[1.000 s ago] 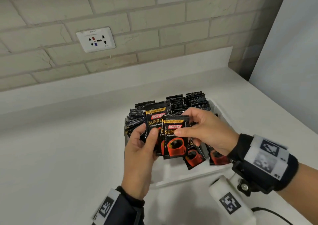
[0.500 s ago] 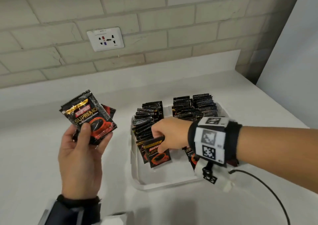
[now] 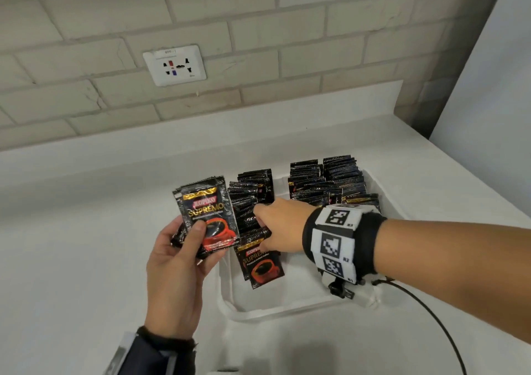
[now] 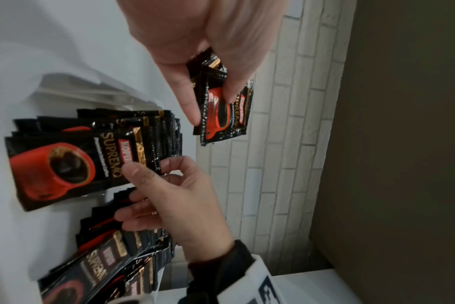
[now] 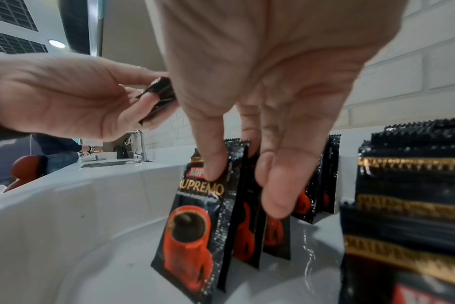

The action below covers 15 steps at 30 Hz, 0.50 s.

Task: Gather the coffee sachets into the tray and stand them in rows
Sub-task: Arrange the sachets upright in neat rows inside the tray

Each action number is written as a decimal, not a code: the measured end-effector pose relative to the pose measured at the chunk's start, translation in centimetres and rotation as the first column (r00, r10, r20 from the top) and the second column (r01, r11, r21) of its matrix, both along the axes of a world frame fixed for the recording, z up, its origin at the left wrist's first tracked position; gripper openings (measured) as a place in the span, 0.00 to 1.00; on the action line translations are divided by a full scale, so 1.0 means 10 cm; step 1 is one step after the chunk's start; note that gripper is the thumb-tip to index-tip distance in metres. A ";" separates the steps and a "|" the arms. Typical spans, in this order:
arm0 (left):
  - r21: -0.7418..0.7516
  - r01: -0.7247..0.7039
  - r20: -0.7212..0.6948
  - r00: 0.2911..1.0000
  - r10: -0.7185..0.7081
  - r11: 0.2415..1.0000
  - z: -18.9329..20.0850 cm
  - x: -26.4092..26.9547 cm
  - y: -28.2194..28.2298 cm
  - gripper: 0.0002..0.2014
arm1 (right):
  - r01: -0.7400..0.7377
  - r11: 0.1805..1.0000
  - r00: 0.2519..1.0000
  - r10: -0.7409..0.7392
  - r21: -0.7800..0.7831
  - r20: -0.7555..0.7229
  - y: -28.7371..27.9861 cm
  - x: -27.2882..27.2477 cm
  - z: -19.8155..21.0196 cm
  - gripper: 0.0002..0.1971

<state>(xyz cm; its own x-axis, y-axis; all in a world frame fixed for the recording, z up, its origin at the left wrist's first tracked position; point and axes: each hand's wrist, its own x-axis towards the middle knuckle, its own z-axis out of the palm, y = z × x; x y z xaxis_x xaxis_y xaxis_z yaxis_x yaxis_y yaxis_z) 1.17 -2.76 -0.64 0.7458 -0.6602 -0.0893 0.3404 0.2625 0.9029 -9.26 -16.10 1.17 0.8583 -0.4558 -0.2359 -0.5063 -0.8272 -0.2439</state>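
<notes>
- The right hand [image 3: 280, 226] reaches across into the white tray [image 3: 283, 313], its fingers [image 5: 216, 164] extended downward onto the top edge of the front sachet [image 5: 195, 222] of the left row [image 3: 250, 202]. Thumb and fingertips bracket that edge loosely; whether they actually pinch it cannot be told.
- That sachet stands nearly upright with its long axis vertical, leaning slightly toward the person, directly below the right fingertips.
- The left hand [image 3: 175, 268] hovers over the counter [image 3: 71, 245] just left of the tray, thumb and fingers gripping a small stack of spare sachets [image 3: 208, 219], printed face up.
- The right hand is the nearer one to the row; the spare stack sits just beside it, so the next sachet probably passes from left to right.
- Two more rows [image 3: 327, 182] stand packed at the right of the tray, behind the right wrist; a careless withdrawal could tip them.
- The near part of the tray floor is bare.
- A wall socket [image 3: 174, 64] sits well behind.
</notes>
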 end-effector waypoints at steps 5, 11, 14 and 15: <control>0.018 0.045 0.005 0.999 -0.046 0.999 0.01 -0.12 -0.12 0.16 | 0.128 0.980 0.982 -0.147 0.151 0.122 -0.15 -0.20 0.18 0.07; -0.008 0.108 0.003 0.994 -0.108 0.994 0.04 -0.33 -0.27 0.23 | 0.105 0.600 0.748 -0.573 0.793 0.335 -0.18 -0.49 0.42 0.08; 0.009 0.144 0.009 0.990 -0.144 0.990 0.05 -0.44 -0.32 0.26 | 0.059 0.599 0.774 -0.533 0.798 0.343 -0.08 -0.57 0.36 0.09; 0.001 0.156 0.004 0.988 -0.156 0.988 0.05 -0.47 -0.32 0.25 | 0.066 0.644 0.785 -0.506 0.763 0.359 -0.06 -0.58 0.33 0.08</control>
<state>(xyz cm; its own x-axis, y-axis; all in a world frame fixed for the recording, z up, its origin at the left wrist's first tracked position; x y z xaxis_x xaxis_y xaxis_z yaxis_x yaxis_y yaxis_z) -3.52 -5.98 -0.15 0.6339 -0.7685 -0.0867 0.3735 0.2060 0.9045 -15.10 -16.70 4.51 0.7885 -0.5920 -0.1667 -0.3017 -0.1362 -0.9436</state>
